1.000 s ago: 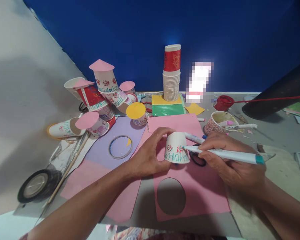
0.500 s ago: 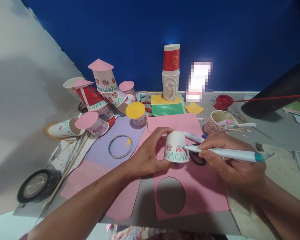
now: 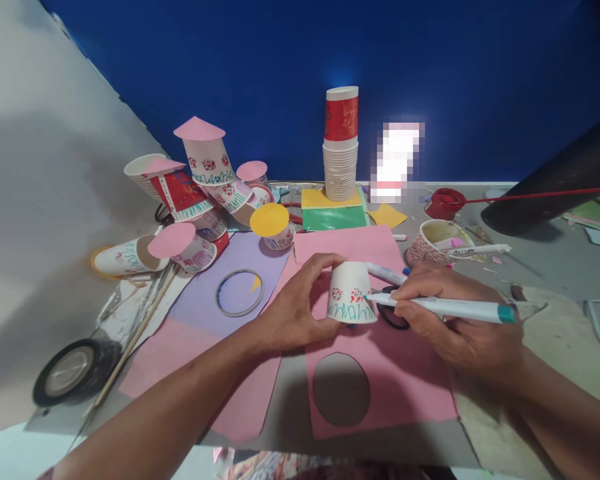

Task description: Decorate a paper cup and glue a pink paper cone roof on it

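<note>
Left hand (image 3: 293, 313) closed around the small white paper cup with red flowers and green grass strokes (image 3: 349, 293). Cup stands upside down, rim on the pink paper sheet with an oval cut-out (image 3: 380, 373) on the desk (image 3: 545, 267). Thumb lies on the near side and fingers curl over the flat top; grip is wrapped on the cup's left half, leaving its right wall bare.

Right hand (image 3: 455, 320) closed on the white marker with teal end (image 3: 445, 307), in a writing hold.

Key relation: marker's long axis runs nearly level, right to left, teal end pointing away to the right, tip touching the cup's right wall near the rim. Cup lies directly left of the right-hand grip, just beside it, between the two hands. Cup axis upright, so marker meets the wall roughly square.

Black scissor handle (image 3: 393, 317) lies just behind the marker tip, partly hidden.
</note>
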Demonstrator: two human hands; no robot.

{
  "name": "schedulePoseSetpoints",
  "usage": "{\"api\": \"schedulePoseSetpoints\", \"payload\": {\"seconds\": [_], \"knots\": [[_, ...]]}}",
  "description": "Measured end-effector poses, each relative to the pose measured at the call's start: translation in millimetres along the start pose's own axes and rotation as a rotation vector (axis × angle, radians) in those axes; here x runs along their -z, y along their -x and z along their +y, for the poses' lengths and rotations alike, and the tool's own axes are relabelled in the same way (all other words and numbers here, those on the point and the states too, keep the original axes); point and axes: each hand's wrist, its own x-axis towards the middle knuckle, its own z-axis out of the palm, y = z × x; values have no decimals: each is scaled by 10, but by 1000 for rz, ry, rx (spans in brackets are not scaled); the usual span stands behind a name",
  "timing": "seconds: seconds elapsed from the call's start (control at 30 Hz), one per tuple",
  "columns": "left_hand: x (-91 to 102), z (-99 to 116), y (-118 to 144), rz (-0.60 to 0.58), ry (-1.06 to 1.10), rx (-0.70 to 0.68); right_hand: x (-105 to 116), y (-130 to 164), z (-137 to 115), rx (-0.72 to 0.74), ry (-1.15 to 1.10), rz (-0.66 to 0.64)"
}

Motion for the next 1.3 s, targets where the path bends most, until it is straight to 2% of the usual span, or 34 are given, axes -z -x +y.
{"api": "schedulePoseSetpoints", "payload": {"seconds": [0.47, 1.3], "knots": [[6, 53, -2, -3, 10, 72, 13, -14, 2, 6, 9, 8], [-5, 33, -1, -6, 35, 45, 13, -29, -24, 23, -25, -13]]}}
